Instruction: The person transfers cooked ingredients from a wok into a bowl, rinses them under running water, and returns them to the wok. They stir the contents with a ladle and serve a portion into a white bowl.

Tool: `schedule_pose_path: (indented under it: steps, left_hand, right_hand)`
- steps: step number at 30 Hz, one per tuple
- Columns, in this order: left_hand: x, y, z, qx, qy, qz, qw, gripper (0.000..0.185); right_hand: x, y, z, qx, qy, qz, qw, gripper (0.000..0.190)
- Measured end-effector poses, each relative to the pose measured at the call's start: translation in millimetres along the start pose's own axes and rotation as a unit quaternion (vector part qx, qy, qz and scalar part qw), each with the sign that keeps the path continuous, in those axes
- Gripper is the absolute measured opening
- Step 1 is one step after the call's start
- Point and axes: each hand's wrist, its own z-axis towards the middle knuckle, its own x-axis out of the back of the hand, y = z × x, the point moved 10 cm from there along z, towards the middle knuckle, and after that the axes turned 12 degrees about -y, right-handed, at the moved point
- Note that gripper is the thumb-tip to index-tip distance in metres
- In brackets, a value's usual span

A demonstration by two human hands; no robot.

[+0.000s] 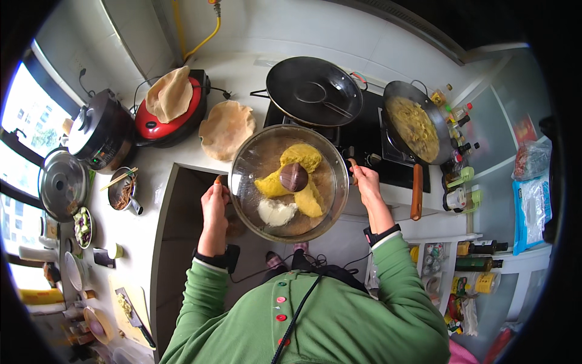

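Note:
My left hand (pixel 214 211) and my right hand (pixel 366 185) grip the side handles of a wide steamer or pot (pixel 236 214), held level in front of my body at the counter's edge. A glass lid (pixel 313 144) with a dark brown knob (pixel 293 177) covers it. Through the glass show yellow dough-like pieces (pixel 301 154) and a white lump (pixel 276 212), lying on a brownish layer. Just beyond the pot, a black wok (pixel 291 75) sits on the gas hob (pixel 370 132); a thin round outline with a handle shows inside it.
A frying pan (pixel 411 161) of yellowish cooked food has its wooden handle (pixel 416 193) jutting over the front edge. One flatbread (pixel 227 129) lies on the counter, another (pixel 170 95) on a red electric griddle (pixel 193 107). A knife (pixel 136 318) rests on the cutting board (pixel 116 284).

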Motion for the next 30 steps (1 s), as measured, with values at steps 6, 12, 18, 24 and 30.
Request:
schedule_pose_path:
  steps: [6, 12, 18, 24, 30]
  left_hand:
    - [7, 70, -27, -0.013, -0.025, 0.028, 0.999, 0.035]
    - [-16, 164, -18, -0.091, -0.079, 0.048, 0.992, 0.036]
    - [-61, 216, 36, -0.078, -0.127, 0.033, 0.988, 0.029]
    - [-123, 228, 109, -0.039, -0.189, 0.081, 0.978, 0.026]
    - [-163, 230, 187, -0.032, -0.155, 0.165, 0.974, 0.03]
  right_hand:
    - [-8, -75, -47, 0.053, -0.032, 0.006, 0.998, 0.024]
    - [-4, -157, -52, 0.096, -0.077, 0.039, 0.992, 0.025]
    - [23, -215, -8, 0.113, -0.087, 0.081, 0.986, 0.026]
    - [63, -231, 51, 0.1, -0.049, 0.084, 0.99, 0.022]
    - [79, -226, 111, 0.098, -0.008, 0.115, 0.988, 0.016]
